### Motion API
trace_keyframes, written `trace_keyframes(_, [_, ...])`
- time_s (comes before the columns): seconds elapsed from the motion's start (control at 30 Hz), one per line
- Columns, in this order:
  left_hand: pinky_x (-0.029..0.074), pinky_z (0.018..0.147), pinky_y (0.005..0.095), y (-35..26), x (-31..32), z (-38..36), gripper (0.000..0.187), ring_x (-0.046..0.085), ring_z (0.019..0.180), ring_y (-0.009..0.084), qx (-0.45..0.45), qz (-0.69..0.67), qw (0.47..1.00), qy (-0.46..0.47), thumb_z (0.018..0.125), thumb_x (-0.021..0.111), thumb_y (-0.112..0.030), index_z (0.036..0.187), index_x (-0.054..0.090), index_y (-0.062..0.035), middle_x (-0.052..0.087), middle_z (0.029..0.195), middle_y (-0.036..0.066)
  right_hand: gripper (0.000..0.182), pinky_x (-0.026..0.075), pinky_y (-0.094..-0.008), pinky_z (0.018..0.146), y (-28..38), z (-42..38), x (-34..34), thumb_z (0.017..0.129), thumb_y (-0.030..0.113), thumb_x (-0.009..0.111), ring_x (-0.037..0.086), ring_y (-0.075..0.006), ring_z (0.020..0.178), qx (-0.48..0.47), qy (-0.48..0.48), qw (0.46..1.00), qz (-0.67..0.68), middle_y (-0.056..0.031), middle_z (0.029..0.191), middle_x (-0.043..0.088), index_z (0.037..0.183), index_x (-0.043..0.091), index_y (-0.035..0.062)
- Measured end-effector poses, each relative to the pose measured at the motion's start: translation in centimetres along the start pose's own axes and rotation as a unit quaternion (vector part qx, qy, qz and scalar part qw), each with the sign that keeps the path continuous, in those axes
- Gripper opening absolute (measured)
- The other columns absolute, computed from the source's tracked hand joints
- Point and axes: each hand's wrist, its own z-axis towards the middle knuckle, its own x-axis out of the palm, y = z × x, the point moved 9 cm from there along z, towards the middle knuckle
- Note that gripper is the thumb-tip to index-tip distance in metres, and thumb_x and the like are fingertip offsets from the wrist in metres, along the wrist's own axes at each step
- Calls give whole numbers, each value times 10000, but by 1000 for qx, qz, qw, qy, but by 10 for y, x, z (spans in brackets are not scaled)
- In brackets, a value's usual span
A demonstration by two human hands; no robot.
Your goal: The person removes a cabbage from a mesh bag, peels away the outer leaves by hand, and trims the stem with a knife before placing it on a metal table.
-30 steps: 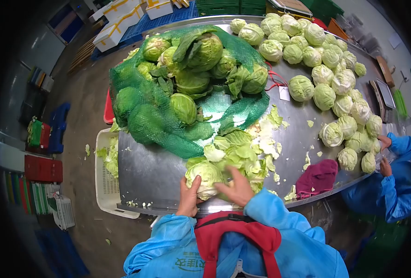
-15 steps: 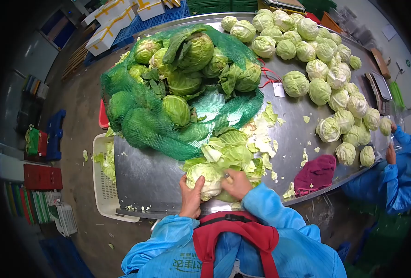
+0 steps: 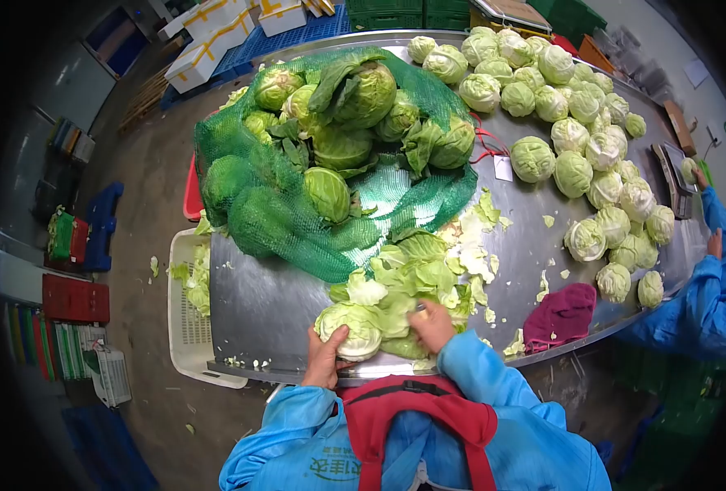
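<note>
My left hand [image 3: 324, 357] is wrapped round the near left side of a pale green cabbage [image 3: 355, 329], its thumb on top. The cabbage is just above the table's front edge. To its right, my right hand [image 3: 432, 326] is closed on a loose cabbage leaf [image 3: 396, 314], which is smeared by motion. A small grey end of something, perhaps a tool, shows at its fingers; the rest is hidden. Torn cabbage leaves [image 3: 420, 266] lie in a pile just beyond both hands.
A green mesh sack [image 3: 285, 233] with several untrimmed cabbages spreads across the metal table [image 3: 257, 315]. Many trimmed cabbages [image 3: 572, 173] lie at right, near a purple cloth [image 3: 561, 317]. A white crate [image 3: 191, 327] stands left. A co-worker's sleeve [image 3: 707, 290] is at far right.
My right hand has drawn away from the cabbage to the right, with a leaf now between them. The co-worker's hand has carried a cabbage farther back, beside the scale.
</note>
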Motion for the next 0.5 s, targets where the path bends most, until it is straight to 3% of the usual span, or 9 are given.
trace_keyframes(0.1, [580, 654, 437, 2, -4, 3, 690, 619, 1019, 299, -17, -10, 1000, 8, 799, 718, -322, 1327, 310, -145, 533, 1225, 156, 310, 477, -299, 522, 13, 7, -28, 828, 169, 618, 587, -148, 547, -21, -39, 997, -63, -86, 684, 632, 1074, 608, -19])
trace_keyframes(0.13, [580, 654, 437, 2, -6, 2, 690, 619, 1019, 299, -18, -8, 1000, 8, 799, 718, -322, 1327, 310, -145, 533, 1225, 156, 368, 523, -340, 682, 41, 1, -27, 831, 199, 651, 656, -224, 768, -183, -72, 972, -127, -163, 933, 666, 1120, 584, -20])
trace_keyframes(0.17, [579, 656, 444, 3, -4, 2, 671, 620, 1019, 299, -21, -6, 1000, 14, 812, 700, -315, 1332, 315, -143, 539, 1224, 153, 368, 523, -340, 682, 46, -5, -23, 831, 199, 651, 656, -224, 768, -181, -75, 973, -125, -163, 933, 666, 1120, 584, -20])
trace_keyframes(0.23, [578, 658, 450, 4, 1, 3, 651, 622, 1019, 299, -25, 2, 999, 28, 825, 683, -309, 1338, 319, -141, 545, 1223, 150, 459, 504, -373, 832, 95, -39, 3, 822, 266, 696, 616, -304, 1024, -361, -62, 901, -232, -191, 1211, 579, 1172, 558, 4])
trace_keyframes(0.27, [578, 656, 456, 5, 6, 1, 643, 624, 1014, 301, -39, 0, 998, 55, 843, 657, -318, 1353, 310, -138, 540, 1237, 148, 459, 504, -373, 832, 100, -45, 6, 822, 266, 696, 616, -304, 1024, -360, -70, 901, -231, -191, 1211, 579, 1172, 558, 4])
trace_keyframes(0.33, [578, 664, 483, 3, 19, -7, 613, 622, 1034, 318, -60, 15, 994, 91, 886, 580, -377, 1383, 318, -132, 545, 1256, 142, 523, 492, -393, 869, 99, -55, 31, 804, 334, 716, 569, -338, 1099, -368, 46, 888, -271, -151, 1317, 506, 1191, 546, 26])
trace_keyframes(0.37, [578, 664, 483, 4, 21, -5, 613, 622, 1034, 318, -60, 24, 993, 99, 886, 580, -377, 1383, 318, -132, 545, 1256, 142, 523, 492, -393, 869, 99, -54, 26, 804, 334, 716, 569, -338, 1099, -367, 34, 890, -269, -151, 1317, 506, 1191, 546, 26])
trace_keyframes(0.43, [579, 684, 501, 20, 28, -3, 571, 606, 1083, 328, -130, -43, 981, 137, 905, 532, -411, 1370, 364, -125, 556, 1260, 145, 538, 488, -382, 910, 81, -41, 17, 768, 314, 765, 565, -332, 1125, -263, 82, 932, -233, -150, 1277, 540, 1193, 565, 51])
trace_keyframes(0.5, [552, 743, 574, 14, 39, -9, 638, 583, 1127, 353, -119, 14, 981, 153, 907, 466, -511, 1406, 347, -132, 517, 1341, 133, 477, 502, -378, 886, 72, -37, 11, 777, 308, 761, 575, -332, 1106, -274, 65, 915, -288, -145, 1243, 556, 1152, 590, 68])
